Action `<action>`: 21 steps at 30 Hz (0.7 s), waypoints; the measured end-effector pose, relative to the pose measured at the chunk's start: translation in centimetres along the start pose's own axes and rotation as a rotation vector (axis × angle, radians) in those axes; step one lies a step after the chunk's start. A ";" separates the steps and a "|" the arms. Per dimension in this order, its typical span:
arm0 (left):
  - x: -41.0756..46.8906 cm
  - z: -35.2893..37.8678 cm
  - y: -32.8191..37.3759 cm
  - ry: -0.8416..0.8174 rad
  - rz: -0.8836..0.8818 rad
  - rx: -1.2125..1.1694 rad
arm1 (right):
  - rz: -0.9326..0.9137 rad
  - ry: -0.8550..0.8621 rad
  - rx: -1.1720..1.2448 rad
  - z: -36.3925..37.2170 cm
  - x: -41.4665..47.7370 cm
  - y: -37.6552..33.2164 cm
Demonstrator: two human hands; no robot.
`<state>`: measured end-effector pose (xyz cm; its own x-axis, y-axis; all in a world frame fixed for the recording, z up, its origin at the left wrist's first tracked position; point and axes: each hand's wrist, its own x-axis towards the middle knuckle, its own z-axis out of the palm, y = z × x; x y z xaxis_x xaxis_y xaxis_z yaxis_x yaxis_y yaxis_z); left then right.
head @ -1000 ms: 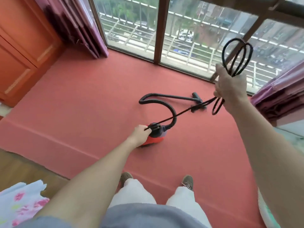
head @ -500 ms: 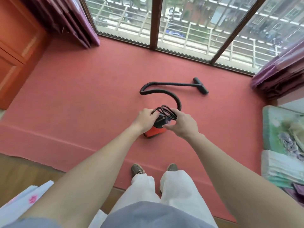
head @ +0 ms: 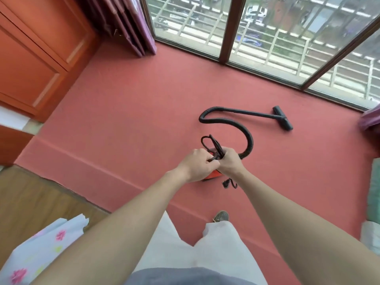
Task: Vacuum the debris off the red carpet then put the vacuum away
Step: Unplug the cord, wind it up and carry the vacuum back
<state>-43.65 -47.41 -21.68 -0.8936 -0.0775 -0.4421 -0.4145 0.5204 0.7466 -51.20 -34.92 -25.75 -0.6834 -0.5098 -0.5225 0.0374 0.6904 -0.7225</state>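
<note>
I judge the vacuuming finished: no debris shows on the red carpet (head: 144, 110) around my hands, so only the putting-away is left. My left hand (head: 195, 165) and right hand (head: 229, 161) meet, both curled around the coiled black cord (head: 211, 144), with the plug (head: 226, 184) dangling under my right wrist. The small red vacuum (head: 213, 174) sits beneath my hands, mostly hidden. Its hose (head: 244, 132) curls away beyond them to the floor head (head: 282, 120), which lies flat.

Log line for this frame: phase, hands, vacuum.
phase: bundling cord | left hand: grips cord | right hand: grips cord | vacuum: on carpet, below hands | hose: on carpet
</note>
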 end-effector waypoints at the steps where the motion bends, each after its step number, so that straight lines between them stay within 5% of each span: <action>1: 0.4 -0.6 -0.3 -0.027 0.030 0.018 | 0.015 -0.001 0.007 0.5 0.8 -0.5; 6: 3.4 -4.2 -2.9 -0.127 0.187 0.017 | 0.004 0.040 0.150 3.6 4.4 -2.4; 10: 5.7 -7.7 -7.4 -0.135 0.218 -0.118 | 0.223 0.387 0.251 4.9 7.1 -3.0; 16: 9.8 -10.3 -14.8 -0.340 0.122 -0.002 | 0.326 0.783 0.983 4.9 7.3 -5.7; 21: 11.7 -7.1 -16.5 -0.301 0.142 0.107 | 0.304 0.775 0.787 8.1 6.3 -3.0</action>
<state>-48.48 -62.96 -35.68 -0.8439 0.2478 -0.4758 -0.2546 0.5957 0.7618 -49.73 -44.34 -30.54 -0.8234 0.2655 -0.5016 0.5372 0.0793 -0.8397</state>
